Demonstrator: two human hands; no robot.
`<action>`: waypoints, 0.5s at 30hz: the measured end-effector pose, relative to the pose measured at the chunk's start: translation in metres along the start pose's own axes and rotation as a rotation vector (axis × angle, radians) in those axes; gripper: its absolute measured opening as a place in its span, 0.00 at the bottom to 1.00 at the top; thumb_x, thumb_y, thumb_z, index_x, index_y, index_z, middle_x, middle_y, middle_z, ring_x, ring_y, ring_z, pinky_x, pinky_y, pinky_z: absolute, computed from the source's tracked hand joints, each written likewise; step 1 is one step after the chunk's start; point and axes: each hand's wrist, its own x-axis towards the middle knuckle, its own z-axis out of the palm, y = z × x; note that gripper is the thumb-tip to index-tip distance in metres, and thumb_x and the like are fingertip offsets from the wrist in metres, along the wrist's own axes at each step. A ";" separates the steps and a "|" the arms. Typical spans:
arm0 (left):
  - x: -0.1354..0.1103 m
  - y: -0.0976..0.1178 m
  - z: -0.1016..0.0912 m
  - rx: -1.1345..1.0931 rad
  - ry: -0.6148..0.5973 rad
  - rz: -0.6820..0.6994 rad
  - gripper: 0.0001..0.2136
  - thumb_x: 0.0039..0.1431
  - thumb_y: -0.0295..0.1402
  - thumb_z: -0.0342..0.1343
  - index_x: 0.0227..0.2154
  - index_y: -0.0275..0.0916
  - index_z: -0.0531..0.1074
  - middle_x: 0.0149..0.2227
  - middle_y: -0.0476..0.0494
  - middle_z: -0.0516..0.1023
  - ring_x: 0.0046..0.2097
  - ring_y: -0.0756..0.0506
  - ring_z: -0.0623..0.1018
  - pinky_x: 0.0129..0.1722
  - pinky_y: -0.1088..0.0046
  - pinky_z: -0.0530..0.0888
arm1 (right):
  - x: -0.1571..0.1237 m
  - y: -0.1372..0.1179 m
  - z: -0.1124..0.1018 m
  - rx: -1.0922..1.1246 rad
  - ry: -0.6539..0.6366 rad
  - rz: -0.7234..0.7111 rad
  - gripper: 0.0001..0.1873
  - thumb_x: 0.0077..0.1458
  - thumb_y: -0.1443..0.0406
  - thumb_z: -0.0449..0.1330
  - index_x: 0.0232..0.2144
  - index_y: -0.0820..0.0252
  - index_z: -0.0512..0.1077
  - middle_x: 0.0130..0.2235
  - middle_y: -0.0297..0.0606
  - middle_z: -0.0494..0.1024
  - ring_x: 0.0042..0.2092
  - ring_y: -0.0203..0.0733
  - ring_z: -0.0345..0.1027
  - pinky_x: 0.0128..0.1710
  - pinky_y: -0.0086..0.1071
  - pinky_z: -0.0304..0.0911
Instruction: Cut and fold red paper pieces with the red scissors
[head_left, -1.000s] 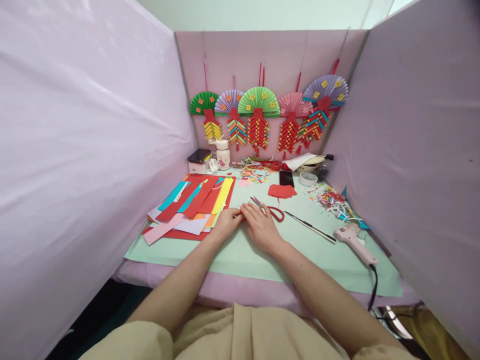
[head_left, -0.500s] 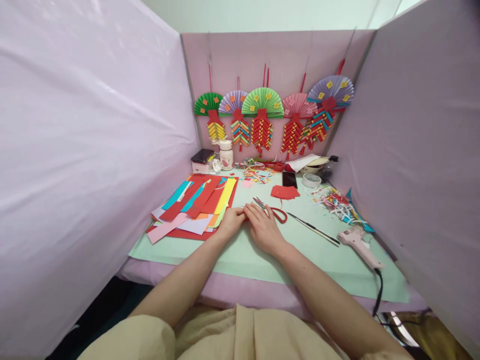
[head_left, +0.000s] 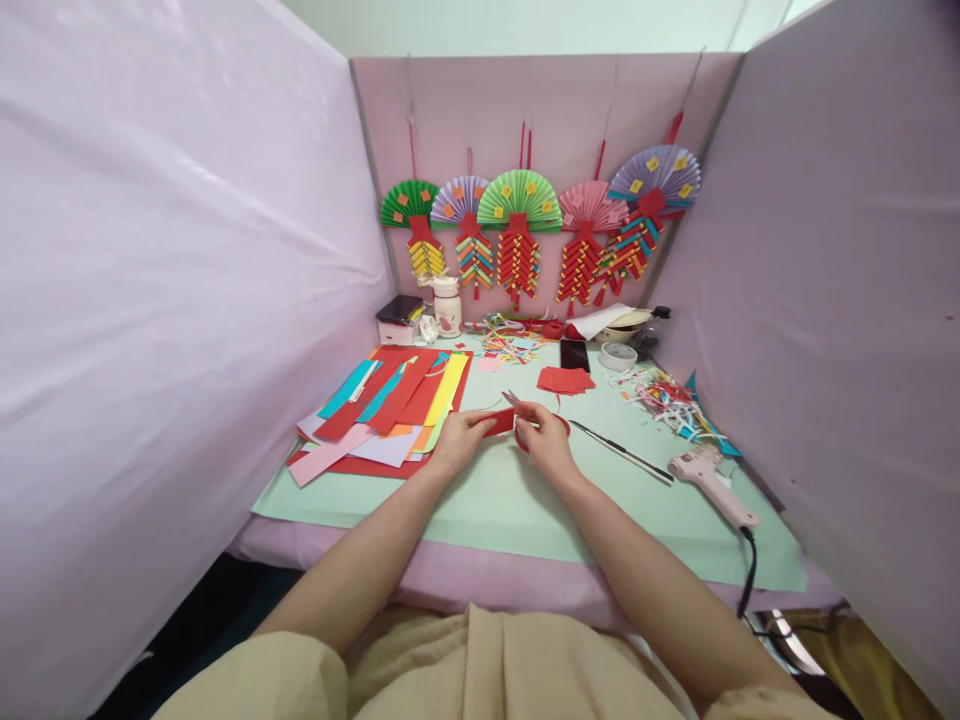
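A small folded piece of red paper (head_left: pixel 499 424) is pinched in my left hand (head_left: pixel 459 440), its free end pointing right. Close beside it, my right hand (head_left: pixel 547 445) is closed on a pair of scissors with red handles (head_left: pixel 568 428). The metal blades show just beyond my right fingers, and part of the handles is hidden by the hand. Behind my hands lies a small stack of red paper pieces (head_left: pixel 566 381). To the left rests a pile of coloured paper strips and sheets (head_left: pixel 390 400).
A hot glue gun (head_left: pixel 714 485) with a black cord lies at the right, near a thin black stick (head_left: pixel 622 452). A phone (head_left: pixel 575 355), tape roll (head_left: pixel 618 356), bottle (head_left: pixel 448 307) and paper scraps (head_left: pixel 671 400) stand farther back. Several paper fan ornaments (head_left: pixel 519 200) hang behind.
My right hand has gone from lying flat by my left hand to gripping the scissors. My left hand now holds the red paper up, and the view has shifted slightly.
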 end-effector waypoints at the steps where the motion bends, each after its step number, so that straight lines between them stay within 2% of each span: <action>1: 0.000 0.000 0.000 0.000 0.001 0.006 0.14 0.52 0.34 0.55 0.40 0.37 0.79 0.42 0.43 0.81 0.44 0.42 0.78 0.48 0.66 0.71 | -0.001 0.000 0.000 0.002 -0.016 -0.005 0.17 0.52 0.65 0.54 0.45 0.60 0.72 0.45 0.44 0.78 0.47 0.44 0.71 0.49 0.41 0.65; 4: 0.001 -0.004 0.000 0.027 -0.036 0.023 0.13 0.53 0.34 0.55 0.39 0.37 0.79 0.41 0.44 0.81 0.43 0.43 0.78 0.48 0.66 0.71 | -0.003 0.004 0.003 -0.017 -0.109 -0.037 0.24 0.54 0.69 0.50 0.53 0.61 0.68 0.51 0.46 0.75 0.51 0.43 0.70 0.51 0.39 0.65; 8: 0.002 -0.010 0.001 0.059 -0.066 0.016 0.14 0.54 0.36 0.54 0.39 0.37 0.79 0.39 0.45 0.82 0.42 0.43 0.78 0.45 0.67 0.72 | -0.005 0.014 0.006 -0.215 -0.163 -0.146 0.28 0.55 0.72 0.47 0.59 0.63 0.61 0.54 0.47 0.72 0.54 0.42 0.68 0.51 0.38 0.65; 10: 0.003 -0.011 0.002 0.060 -0.063 0.023 0.14 0.54 0.36 0.54 0.39 0.37 0.79 0.40 0.45 0.81 0.42 0.43 0.78 0.46 0.67 0.71 | -0.005 0.016 0.006 -0.270 -0.147 -0.165 0.28 0.56 0.72 0.47 0.60 0.62 0.61 0.52 0.47 0.74 0.53 0.42 0.69 0.50 0.39 0.66; 15: 0.002 -0.007 0.001 0.038 -0.069 0.049 0.13 0.53 0.35 0.55 0.38 0.37 0.79 0.41 0.43 0.81 0.43 0.43 0.78 0.47 0.68 0.70 | -0.002 0.006 0.004 -0.161 -0.098 -0.072 0.22 0.53 0.69 0.52 0.51 0.61 0.68 0.48 0.47 0.77 0.47 0.44 0.72 0.46 0.38 0.67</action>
